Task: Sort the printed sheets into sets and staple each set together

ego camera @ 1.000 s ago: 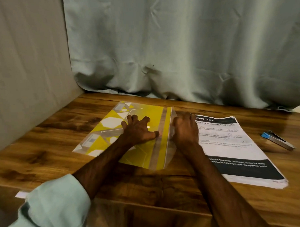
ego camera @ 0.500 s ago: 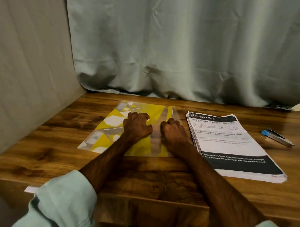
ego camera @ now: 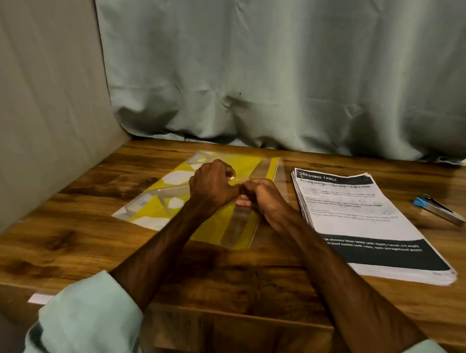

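I'm seeing left hand (ego camera: 213, 187) and right hand (ego camera: 265, 199) touching over yellow folder (ego camera: 243, 165), fingers curling, can't tell what they're gripping, printed sheets (ego camera: 360, 211) lying beside on desk (ego camera: 230, 276)

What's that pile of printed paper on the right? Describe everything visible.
The stack of printed sheets is white paper, many sheets thick, lying flat on the wooden table. Its top page has a black header band reading partly "DRESSING TABLE", small blurred text, and a wide black band with white lettering near the bottom. The edges are slightly fanned. The person's right forearm hides its near-left corner; whether it touches is unclear. The stapler lies apart to its right.
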`<state>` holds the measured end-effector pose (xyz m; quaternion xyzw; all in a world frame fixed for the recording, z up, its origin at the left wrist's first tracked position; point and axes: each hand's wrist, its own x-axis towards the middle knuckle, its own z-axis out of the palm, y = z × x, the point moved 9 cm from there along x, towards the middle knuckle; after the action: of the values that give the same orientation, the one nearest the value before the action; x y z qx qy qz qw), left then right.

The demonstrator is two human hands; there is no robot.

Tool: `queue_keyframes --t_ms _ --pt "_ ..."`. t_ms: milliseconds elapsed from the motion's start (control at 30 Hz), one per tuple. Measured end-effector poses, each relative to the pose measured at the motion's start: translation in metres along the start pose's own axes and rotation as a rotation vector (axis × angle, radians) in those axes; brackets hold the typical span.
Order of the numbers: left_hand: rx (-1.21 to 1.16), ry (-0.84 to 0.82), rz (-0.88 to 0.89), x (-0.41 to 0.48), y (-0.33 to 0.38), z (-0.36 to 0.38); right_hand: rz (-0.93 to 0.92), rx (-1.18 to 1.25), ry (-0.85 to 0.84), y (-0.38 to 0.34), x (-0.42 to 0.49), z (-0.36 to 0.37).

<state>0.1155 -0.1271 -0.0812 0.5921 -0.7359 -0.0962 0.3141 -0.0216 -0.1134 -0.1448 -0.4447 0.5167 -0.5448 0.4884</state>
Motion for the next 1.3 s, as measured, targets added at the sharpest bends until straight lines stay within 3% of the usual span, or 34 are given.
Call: queue_keyframes --t_ms 233,400,533,800,900,967,1067,1200,1300 --pt "0.124 -0.314 0.107 -0.004 0.009 0.036 0.097 0.293 0.036 0.003 0.003 -0.007" --pt "0.121 -0.089 0.127 -0.008 0.017 0.019 0.088 0.276 0.037 0.002 0.005 -0.007" --pt "0.071 0.053 0.102 -0.015 0.020 0.003 -0.016 0.127 0.224 -0.007 0.005 -0.023" --pt "0.252 -0.058 0.124 -0.026 0.013 0.019 -0.160 -0.108 0.310 -0.061 -0.036 -0.067" --pt "0.374 -0.093 0.117 -0.025 0.018 0.023 -0.254 -0.559 0.534 -0.089 -0.054 -0.131" --pt "0.397 -0.072 0.145 -0.027 0.025 0.023 -0.183 -0.843 0.668 -0.101 -0.074 -0.177" --pt "0.402 -0.032 0.168 -0.030 0.031 0.025 0.049 -1.114 0.703 -0.097 -0.098 -0.228" --pt "0.430 -0.028 0.188 -0.033 0.038 0.028 0.249 -1.194 0.594 -0.068 -0.115 -0.263" --pt "0.451 -0.036 0.196 -0.034 0.040 0.028 0.286 -1.179 0.574 -0.064 -0.115 -0.277"
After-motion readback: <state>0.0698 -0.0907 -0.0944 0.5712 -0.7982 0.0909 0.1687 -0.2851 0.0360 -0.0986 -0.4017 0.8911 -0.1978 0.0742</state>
